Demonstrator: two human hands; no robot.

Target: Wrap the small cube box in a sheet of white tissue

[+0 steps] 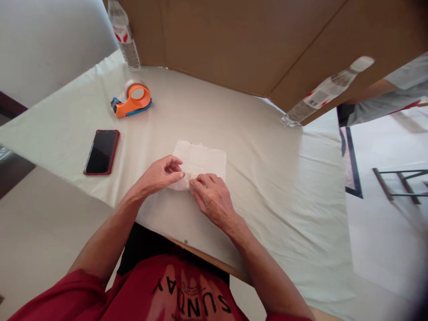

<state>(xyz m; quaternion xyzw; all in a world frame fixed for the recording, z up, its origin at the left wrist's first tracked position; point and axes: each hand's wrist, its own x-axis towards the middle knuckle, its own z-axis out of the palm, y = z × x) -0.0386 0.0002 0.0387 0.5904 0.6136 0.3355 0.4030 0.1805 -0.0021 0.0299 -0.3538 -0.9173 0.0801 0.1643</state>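
A white, creased sheet like a tissue (207, 158) lies flat on the pale cloth of the table, near its front edge. My left hand (162, 173) is at the sheet's left side, its thumb and fingers apart with nothing between them. Over the sheet's lower part rests my right hand (212, 196), fingers bent and drawn together at a small pale piece (194, 175). What exactly those fingertips hold is too small and covered to name.
A black phone with a red edge (102, 152) and an orange tape dispenser (133, 100) lie on the left. Two clear bottles (124, 38) (326, 91) stand by a brown cardboard panel (227, 40). Part of another person (384, 96) shows at the right.
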